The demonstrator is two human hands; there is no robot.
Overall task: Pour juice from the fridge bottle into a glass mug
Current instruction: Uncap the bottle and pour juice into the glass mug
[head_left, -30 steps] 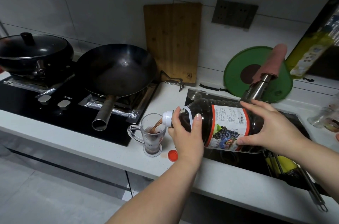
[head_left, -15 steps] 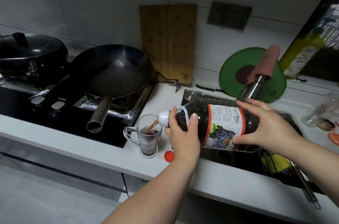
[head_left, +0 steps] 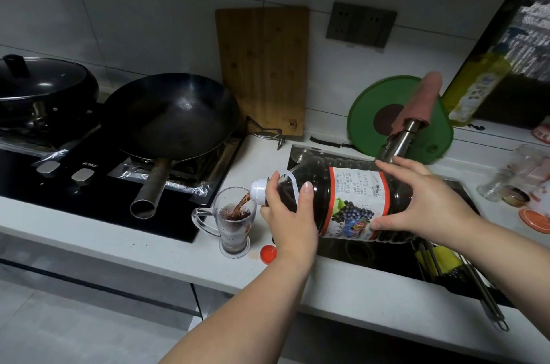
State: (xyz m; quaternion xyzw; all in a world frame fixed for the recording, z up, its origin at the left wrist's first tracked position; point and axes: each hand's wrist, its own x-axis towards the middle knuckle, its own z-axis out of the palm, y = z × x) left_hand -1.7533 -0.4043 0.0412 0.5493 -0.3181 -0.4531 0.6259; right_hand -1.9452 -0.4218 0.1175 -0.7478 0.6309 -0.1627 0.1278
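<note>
Fingers (head_left: 306,189) curled round the grape juice bottle (head_left: 360,185) neck, mid-pour.
The left hand (head_left: 290,216) aimed the spout into the partly filled glass mug (head_left: 235,232) on the counter (head_left: 178,256); the right hand (head_left: 428,203), fingers spread, clasped the heavy body to control tilt.

We see dark purple juice in the bottle (head_left: 351,203) with its white, red-edged grape label, a red cap (head_left: 268,253) on the white tabletop (head_left: 148,247), a black wok (head_left: 172,116) and a green lid (head_left: 372,104).
</note>
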